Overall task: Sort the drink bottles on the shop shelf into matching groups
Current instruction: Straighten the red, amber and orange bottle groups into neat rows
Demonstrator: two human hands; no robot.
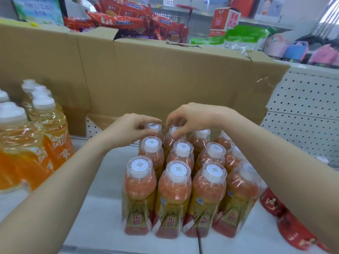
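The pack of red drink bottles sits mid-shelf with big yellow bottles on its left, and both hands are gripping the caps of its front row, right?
Not quite. In the head view the left hand and right hand pinch caps in the back row of the pack of red drink bottles, by the cardboard box, not the front row. The rest holds.

— What does the person have on?
— Only bare parts are in view. The left forearm (73, 171) and the right forearm (275, 153) are uncovered all the way to the picture's edges.
— And the hands?
— The left hand (133, 125) and the right hand (187, 118) are bare too, with slim fingers (146, 119).
— The nails?
— Too blurred to tell their length or finish.
— Any more of the body?
— Just those two slender arms, looking broader nearer the camera.
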